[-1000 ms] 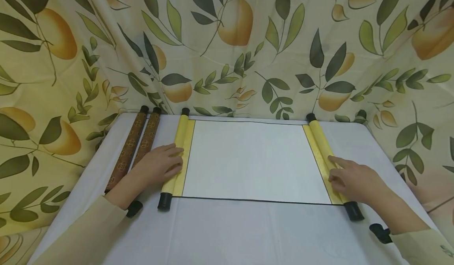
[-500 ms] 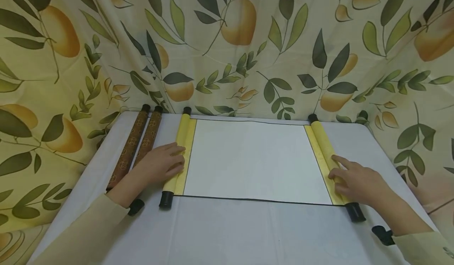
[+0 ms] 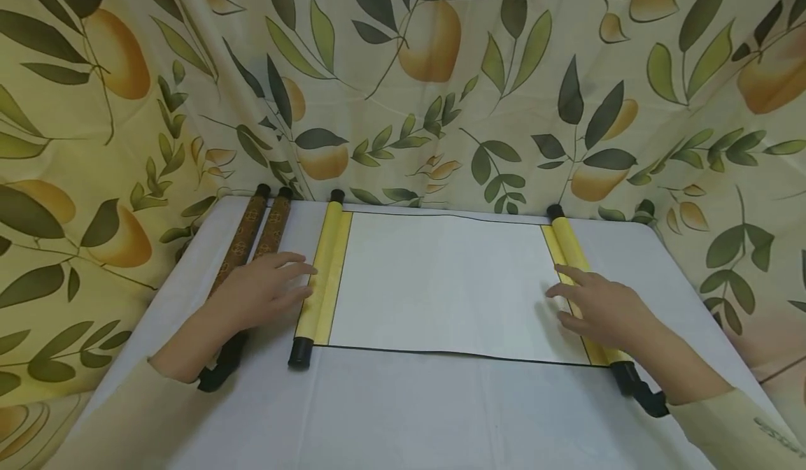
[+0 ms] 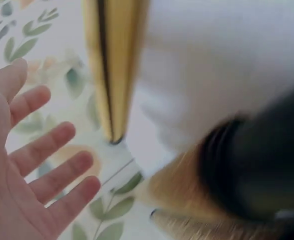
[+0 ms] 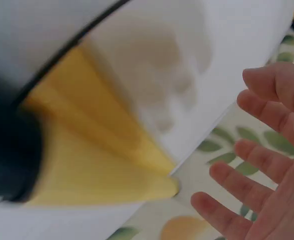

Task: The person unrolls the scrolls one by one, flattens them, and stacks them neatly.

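Observation:
A scroll lies unrolled, its white sheet (image 3: 447,281) flat between a left yellow roller (image 3: 320,274) and a right yellow roller (image 3: 569,243), both with black end caps. My left hand (image 3: 242,292) hovers just left of the left roller, fingers loosely spread. In the left wrist view that hand (image 4: 41,165) holds nothing and the roller (image 4: 116,65) stands apart from it. Over the right roller and the sheet's right margin hangs my right hand (image 3: 607,309), fingers extended. The right wrist view shows the hand (image 5: 267,160) holding nothing, apart from the yellow roller (image 5: 101,175).
Two rolled brown patterned scrolls, an outer one (image 3: 242,236) and an inner one (image 3: 273,222), lie side by side on the left, partly hidden by the left hand and arm. A white-covered table (image 3: 403,414) carries everything. Behind it hangs a fruit-and-leaf patterned cloth (image 3: 390,120).
Both hands have come off the yellow rollers. The left hand has shifted left, and the right hand has lifted and moved slightly left over the sheet's edge. The scroll stays spread.

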Action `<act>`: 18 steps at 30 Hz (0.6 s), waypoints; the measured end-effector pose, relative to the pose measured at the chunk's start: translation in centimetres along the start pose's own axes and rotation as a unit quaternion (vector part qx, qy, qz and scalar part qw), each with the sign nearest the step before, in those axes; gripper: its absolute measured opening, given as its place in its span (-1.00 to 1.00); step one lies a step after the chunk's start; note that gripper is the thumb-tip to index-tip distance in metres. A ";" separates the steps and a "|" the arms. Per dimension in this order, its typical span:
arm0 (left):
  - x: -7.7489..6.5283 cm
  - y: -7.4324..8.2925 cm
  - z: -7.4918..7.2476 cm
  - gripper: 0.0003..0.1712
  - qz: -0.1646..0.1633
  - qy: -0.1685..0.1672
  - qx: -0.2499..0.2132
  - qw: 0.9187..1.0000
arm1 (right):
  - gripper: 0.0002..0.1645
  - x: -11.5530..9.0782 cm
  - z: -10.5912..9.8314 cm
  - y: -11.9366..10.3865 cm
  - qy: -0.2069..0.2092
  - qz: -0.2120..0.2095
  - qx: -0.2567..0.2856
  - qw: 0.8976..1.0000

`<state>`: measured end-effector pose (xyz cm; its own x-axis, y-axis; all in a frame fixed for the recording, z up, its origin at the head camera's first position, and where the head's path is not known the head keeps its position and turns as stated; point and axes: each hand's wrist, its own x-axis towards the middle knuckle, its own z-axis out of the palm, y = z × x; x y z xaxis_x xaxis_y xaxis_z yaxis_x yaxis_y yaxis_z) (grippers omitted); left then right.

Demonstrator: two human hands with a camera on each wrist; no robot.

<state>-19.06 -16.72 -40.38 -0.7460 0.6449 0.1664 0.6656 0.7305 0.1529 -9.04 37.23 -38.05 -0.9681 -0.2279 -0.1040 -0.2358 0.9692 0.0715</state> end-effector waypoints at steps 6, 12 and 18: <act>-2.0 -1.3 -3.6 -0.55 -0.052 0.015 -0.051 0.997 | -0.65 4.0 -1.1 -4.8 0.032 -0.095 0.054 0.993; -3.9 -4.1 -5.3 -0.55 -0.083 0.005 -0.100 0.992 | -0.67 8.3 -1.9 -10.4 0.013 -0.164 0.181 0.970; -5.2 -7.0 -5.4 -0.62 -0.105 -0.005 -0.169 0.980 | -0.69 12.4 -2.1 -16.0 -0.016 -0.203 0.373 0.905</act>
<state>-19.73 -26.39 -37.03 -0.8663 0.4916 0.0883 0.4659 0.7317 0.4975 -17.48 18.74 -38.36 -0.8082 -0.5890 -0.0010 -0.4377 0.6018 -0.6680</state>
